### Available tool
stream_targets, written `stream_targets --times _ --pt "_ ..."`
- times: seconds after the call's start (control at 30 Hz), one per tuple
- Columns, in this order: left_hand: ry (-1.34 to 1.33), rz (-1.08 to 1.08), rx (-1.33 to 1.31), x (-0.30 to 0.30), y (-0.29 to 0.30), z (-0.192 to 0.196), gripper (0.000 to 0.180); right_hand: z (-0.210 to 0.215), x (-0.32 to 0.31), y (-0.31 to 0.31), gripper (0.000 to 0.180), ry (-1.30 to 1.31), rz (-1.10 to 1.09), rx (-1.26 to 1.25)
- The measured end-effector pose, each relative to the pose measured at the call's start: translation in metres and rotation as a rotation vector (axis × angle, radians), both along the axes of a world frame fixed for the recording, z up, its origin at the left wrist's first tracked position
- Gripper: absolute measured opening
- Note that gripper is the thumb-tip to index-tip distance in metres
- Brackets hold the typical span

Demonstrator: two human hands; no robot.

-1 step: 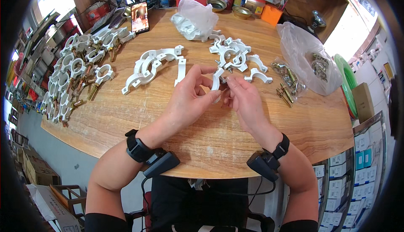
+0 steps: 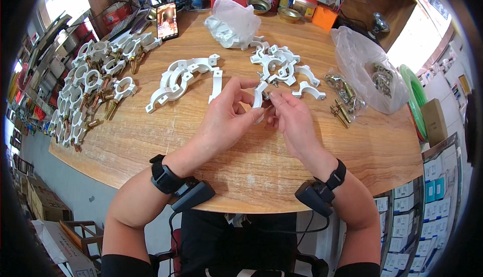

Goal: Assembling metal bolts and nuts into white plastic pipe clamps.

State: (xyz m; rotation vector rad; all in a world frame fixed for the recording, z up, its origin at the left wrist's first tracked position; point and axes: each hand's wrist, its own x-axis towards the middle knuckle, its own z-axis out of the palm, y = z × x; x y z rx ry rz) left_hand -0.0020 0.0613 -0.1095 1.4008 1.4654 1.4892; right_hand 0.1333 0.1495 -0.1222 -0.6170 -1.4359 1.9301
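Between the table's (image 2: 241, 176) front and back edges, the left hand (image 2: 227, 110) pinches a white clamp piece (image 2: 258, 95), long axis roughly front-to-back; just right, the right hand's (image 2: 293, 120) grip: cannot tell.

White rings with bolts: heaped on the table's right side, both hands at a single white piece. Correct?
Wrong side: the head view shows the white rings with bolts heaped on the table's left side. The rest holds: left hand and right hand are both at a single white piece.
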Motion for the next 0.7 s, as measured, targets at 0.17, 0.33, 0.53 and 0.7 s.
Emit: stream_targets --times 0.17,0.33,0.53,0.7 --pt "0.007 -0.004 0.005 -0.0004 0.0008 -0.0013 0.04 -0.0016 -0.0001 -0.0015 0.021 -0.053 -0.07 0.1" --pt "-0.008 0.004 0.016 -0.0007 0.0017 -0.0026 0.04 0.0005 0.0022 0.0019 0.021 -0.065 0.02 -0.036" --pt "0.013 0.003 0.014 -0.0012 0.0011 -0.0021 0.04 -0.0011 -0.0002 -0.0022 0.022 -0.012 -0.016 0.123" --pt "0.003 0.007 0.004 -0.0004 0.0012 -0.0012 0.041 0.0 0.0024 0.0033 0.018 -0.006 0.073 -0.044"
